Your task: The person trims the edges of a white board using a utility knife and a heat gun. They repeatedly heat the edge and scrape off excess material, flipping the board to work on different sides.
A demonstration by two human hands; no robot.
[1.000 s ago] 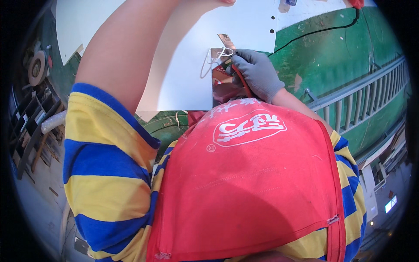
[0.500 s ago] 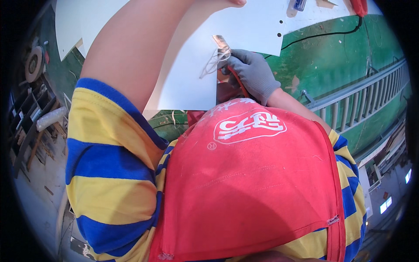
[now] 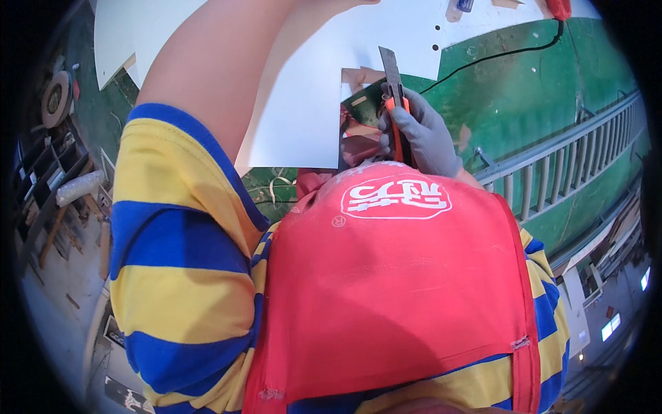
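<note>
My right hand [image 3: 433,138], in a grey glove, is closed around the handle of an orange-red utility knife [image 3: 399,110]. The knife's long metal blade is out and points up and away from me. Beside it lies a large white panel [image 3: 296,124] with a squared notch at its near right corner; the blade is held over that gap's right side. My bare left arm [image 3: 214,58] reaches far forward across the panel. Only a sliver of my left hand [image 3: 370,1] shows at the top edge, its fingers mostly out of view.
A metal ladder [image 3: 558,159] lies on the green floor [image 3: 496,90] at right. A black cord [image 3: 496,64] runs to a red tool [image 3: 560,8] at the far right. Near it is a small blue object [image 3: 465,5]. Tape roll [image 3: 56,101] and a divided black rack [image 3: 55,162] stand left.
My right hand has moved right and toward me, lifting the knife off the panel's notch edge, so its blade now shows. The curled pale shavings at the blade are no longer seen there.
</note>
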